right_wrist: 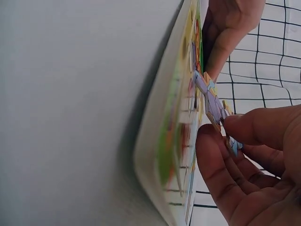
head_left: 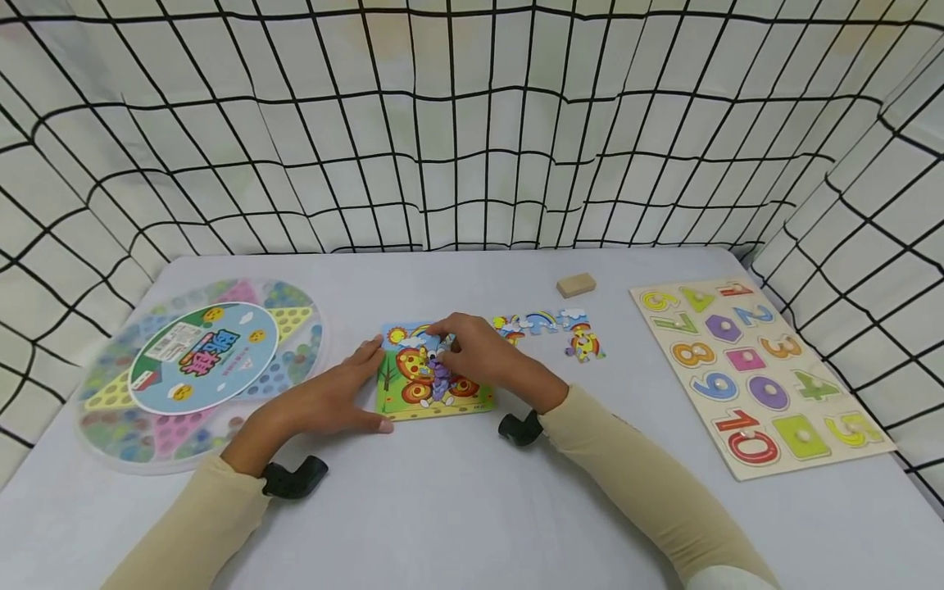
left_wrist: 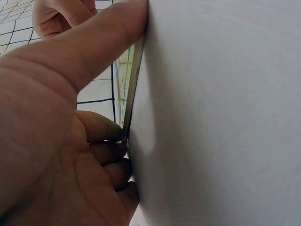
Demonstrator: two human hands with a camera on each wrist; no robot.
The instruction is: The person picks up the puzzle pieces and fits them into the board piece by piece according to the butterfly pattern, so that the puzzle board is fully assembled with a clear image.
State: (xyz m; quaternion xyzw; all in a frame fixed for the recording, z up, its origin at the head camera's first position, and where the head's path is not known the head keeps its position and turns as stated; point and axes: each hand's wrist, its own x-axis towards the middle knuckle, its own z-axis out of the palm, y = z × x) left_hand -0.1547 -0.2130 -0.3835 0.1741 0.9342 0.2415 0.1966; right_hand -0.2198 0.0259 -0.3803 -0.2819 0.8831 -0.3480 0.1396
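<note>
A jigsaw puzzle board (head_left: 401,410) with a cartoon butterfly picture lies flat in front of me. My left hand (head_left: 335,399) rests at its left side, fingers along the left edge and thumb extended by the near edge. Above the upper part of the board, my right hand (head_left: 479,352) pinches a jigsaw piece (right_wrist: 215,104) between thumb and fingers. In the right wrist view this purple and light-blue piece is tilted, its lower end at the board's face. Several loose jigsaw pieces (head_left: 542,323) with rainbow and sky prints lie to the right of the board.
A wooden block (head_left: 576,285) sits farther back. At the right lies a number-and-shape peg board (head_left: 745,360). On the left is a large round game board (head_left: 324,344) with coloured beads under clear plastic. Black netting (head_left: 457,156) over white cloth surrounds the table.
</note>
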